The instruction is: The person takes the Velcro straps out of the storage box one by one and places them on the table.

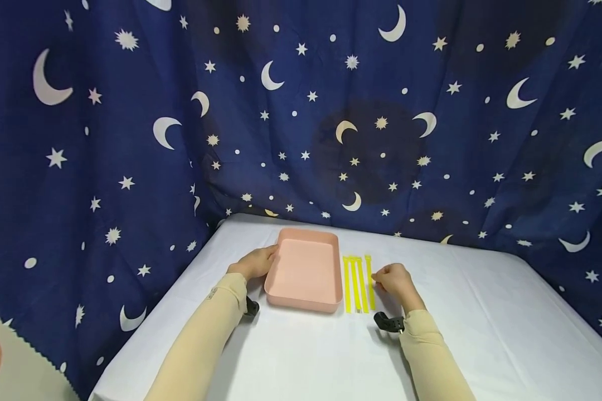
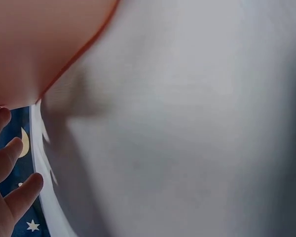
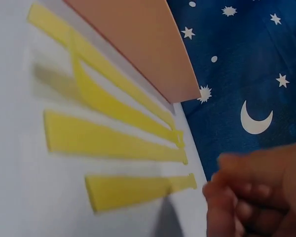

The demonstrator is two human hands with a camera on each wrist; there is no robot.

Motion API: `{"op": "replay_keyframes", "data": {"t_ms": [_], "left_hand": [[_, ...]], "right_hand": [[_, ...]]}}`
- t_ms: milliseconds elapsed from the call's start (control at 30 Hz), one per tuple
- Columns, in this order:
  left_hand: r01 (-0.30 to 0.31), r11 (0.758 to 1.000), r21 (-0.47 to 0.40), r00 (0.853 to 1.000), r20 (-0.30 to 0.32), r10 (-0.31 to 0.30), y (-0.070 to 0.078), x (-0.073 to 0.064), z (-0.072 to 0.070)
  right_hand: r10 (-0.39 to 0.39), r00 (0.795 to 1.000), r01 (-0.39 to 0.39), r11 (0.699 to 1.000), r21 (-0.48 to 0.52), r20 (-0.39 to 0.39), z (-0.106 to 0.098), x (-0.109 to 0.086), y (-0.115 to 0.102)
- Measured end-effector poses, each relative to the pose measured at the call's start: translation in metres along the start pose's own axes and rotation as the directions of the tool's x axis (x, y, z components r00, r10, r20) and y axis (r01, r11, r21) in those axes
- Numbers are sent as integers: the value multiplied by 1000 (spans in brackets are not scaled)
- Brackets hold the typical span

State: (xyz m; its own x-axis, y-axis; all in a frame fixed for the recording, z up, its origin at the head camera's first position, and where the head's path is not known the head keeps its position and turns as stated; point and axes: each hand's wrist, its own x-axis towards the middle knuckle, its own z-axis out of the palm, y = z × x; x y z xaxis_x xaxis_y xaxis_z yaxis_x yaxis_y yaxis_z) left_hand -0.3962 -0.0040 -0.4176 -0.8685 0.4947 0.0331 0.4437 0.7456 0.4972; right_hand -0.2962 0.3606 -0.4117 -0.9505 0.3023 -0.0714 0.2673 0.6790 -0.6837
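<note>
A pink rectangular tray (image 1: pixel 303 305) sits on the white-covered table. My left hand (image 1: pixel 255 263) is at its left side, fingertips against the wall near the far corner. In the left wrist view, that hand's fingers (image 2: pixel 7 160) are spread and fairly straight beside the tray wall (image 2: pixel 49 44). To the right of the tray lie several flat yellow strips (image 1: pixel 348 284) with small wider heads, side by side. My right hand (image 1: pixel 396 283) is just beside the rightmost strip (image 3: pixel 138 191), fingers curled and thumb close to the index finger. Nothing shows between them.
A white cloth (image 1: pixel 306 356) covers the table. Behind and to the left hangs a dark blue curtain (image 1: pixel 301 122) with moons and stars. Black wrist cameras (image 1: pixel 388 322) are strapped at both wrists. The strips lie close along the tray's right wall.
</note>
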Motion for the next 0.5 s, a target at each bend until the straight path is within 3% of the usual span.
{"op": "replay_keyframes", "data": {"t_ms": [167, 500], "left_hand": [[19, 999, 35, 1000, 14, -19, 8, 6, -3], [41, 989, 140, 999, 17, -44, 17, 5, -31]], "right_hand": [[-93, 995, 92, 995, -27, -39, -15, 0, 7], [-235, 963, 213, 964, -161, -133, -54, 9, 8]]}}
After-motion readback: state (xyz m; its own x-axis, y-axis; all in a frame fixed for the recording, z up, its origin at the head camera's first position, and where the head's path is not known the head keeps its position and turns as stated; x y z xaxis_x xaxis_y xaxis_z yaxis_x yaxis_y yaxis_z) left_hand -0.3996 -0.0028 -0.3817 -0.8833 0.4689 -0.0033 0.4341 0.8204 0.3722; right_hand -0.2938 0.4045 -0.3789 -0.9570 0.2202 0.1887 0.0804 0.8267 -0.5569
